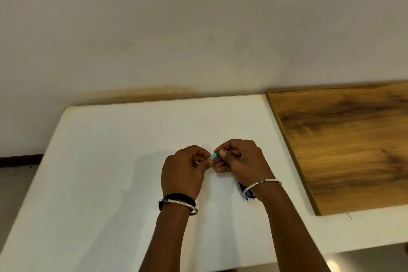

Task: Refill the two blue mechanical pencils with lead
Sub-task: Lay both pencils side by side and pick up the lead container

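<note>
Pinched between the left hand (184, 171) and right hand (239, 158), both closed, a small green translucent lead tube (214, 156) is seemingly being opened at frame centre. Blue mechanical pencils (248, 194), lower right of the hands, are judged still unfilled.

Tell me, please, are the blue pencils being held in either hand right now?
No, the blue pencils lie on the white table under the right wrist.

Both hands meet mid-table (110, 161), left hand (184, 174) at 9 o'clock of right hand (241, 159), a small tube (214, 156) pinched between them. Pencils (248, 193), probably two, lie under right wrist at 5 o'clock. Board (344, 143) sits on table at 3 o'clock.
</note>
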